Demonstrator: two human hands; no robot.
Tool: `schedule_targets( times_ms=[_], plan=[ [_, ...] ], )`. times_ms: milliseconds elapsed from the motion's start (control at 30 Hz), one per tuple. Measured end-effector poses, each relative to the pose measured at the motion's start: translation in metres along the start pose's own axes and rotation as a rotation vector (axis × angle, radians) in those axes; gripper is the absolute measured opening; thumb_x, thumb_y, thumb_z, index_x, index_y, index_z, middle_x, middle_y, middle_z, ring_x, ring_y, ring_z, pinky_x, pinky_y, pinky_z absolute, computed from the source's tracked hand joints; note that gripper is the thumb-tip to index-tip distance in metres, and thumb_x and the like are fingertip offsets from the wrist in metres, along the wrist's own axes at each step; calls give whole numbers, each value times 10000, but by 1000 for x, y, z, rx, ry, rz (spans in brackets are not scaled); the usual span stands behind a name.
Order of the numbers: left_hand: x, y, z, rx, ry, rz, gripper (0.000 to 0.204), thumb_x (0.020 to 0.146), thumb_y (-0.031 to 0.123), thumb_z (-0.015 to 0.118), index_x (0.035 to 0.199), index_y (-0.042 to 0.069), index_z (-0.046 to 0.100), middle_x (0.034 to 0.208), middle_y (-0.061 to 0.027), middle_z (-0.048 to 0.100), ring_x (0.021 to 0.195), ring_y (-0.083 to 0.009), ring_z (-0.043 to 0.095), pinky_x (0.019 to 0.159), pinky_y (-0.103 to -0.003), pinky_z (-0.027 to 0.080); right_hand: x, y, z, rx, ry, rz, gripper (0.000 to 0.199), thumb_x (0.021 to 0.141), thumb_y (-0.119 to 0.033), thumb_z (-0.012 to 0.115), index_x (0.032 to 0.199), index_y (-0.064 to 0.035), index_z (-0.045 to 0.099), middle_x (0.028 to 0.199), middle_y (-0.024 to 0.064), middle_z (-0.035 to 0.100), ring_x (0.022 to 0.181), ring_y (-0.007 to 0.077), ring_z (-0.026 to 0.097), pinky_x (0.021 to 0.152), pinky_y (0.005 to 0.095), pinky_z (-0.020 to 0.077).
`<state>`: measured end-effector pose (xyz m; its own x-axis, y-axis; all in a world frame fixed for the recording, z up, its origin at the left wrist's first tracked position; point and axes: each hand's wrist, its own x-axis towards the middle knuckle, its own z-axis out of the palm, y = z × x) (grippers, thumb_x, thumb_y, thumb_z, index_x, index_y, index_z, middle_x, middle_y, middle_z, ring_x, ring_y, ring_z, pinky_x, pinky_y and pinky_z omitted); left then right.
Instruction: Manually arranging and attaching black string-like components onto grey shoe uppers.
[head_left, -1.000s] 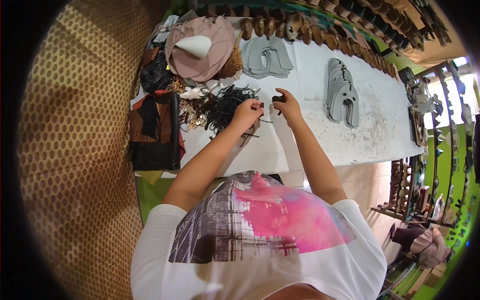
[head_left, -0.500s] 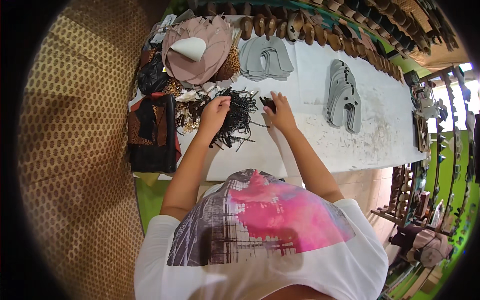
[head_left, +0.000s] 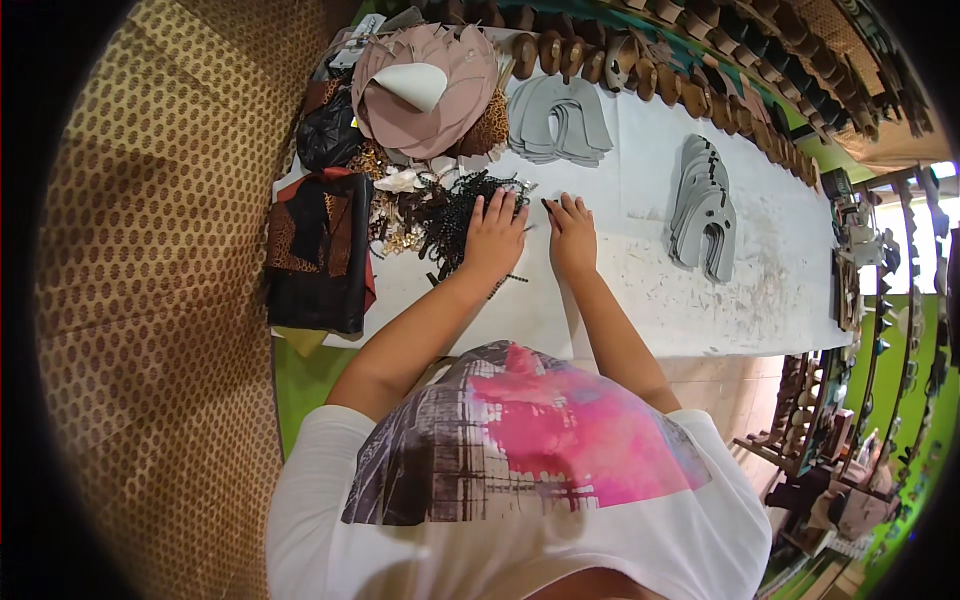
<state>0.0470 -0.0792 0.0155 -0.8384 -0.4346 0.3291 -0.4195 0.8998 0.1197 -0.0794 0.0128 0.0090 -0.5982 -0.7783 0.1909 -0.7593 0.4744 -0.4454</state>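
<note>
My left hand [head_left: 493,236] lies flat, fingers spread, on a tangle of black beaded strands [head_left: 455,215] on the white table [head_left: 640,300]. My right hand [head_left: 572,234] rests just to its right, fingers extended on the bare tabletop, with a small dark piece [head_left: 546,205] at its fingertips. Neither hand visibly grips anything. Gold-coloured chains and trims [head_left: 395,225] lie left of the black strands.
A stack of grey cut shapes [head_left: 556,118] sits behind the hands, another grey stack [head_left: 704,205] to the right. Round pinkish leather pieces [head_left: 425,90] and dark patterned fabric [head_left: 318,250] lie at the left. Shoe lasts [head_left: 600,55] line the far edge. A woven mat [head_left: 160,300] is on the left.
Both hands moved from pinching something above the table to lying flat; the left hand settled onto the black strands and the right hand came down beside it.
</note>
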Motion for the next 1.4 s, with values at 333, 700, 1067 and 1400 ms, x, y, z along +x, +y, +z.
schedule_targets(
  times_ms=[333,700,1067,1400],
  plan=[
    [-17,3,-48,-199,-59,87,424,803,310,575,1182,123,534,1341,-121,381,1283,-297,288,1040,-520,192,-8,-2,3,99,-47,-17,275,891,-181,459,1136,-145,579,1285,114,474,1239,340,367,1036,453,253],
    [-101,-64,-99,-343,21,-428,117,789,116,575,864,35,615,964,-104,577,925,-296,529,812,-415,406,13,-66,-1,281,-127,-317,351,790,-176,580,1138,-129,572,1207,110,523,1119,303,468,948,509,326],
    [-89,-76,-91,-367,-13,-463,178,797,145,566,943,58,621,990,-95,587,950,-295,539,835,-398,411,19,-123,18,44,-249,-504,571,707,-141,666,1242,-139,468,971,105,558,947,292,534,855,395,418],
    [-52,-100,-67,-293,66,-304,267,777,171,598,1030,87,608,1046,-72,568,992,-276,513,855,-387,407,2,-89,6,454,-13,-269,169,710,-59,581,874,-38,619,849,121,546,827,306,545,747,378,446]
  ],
)
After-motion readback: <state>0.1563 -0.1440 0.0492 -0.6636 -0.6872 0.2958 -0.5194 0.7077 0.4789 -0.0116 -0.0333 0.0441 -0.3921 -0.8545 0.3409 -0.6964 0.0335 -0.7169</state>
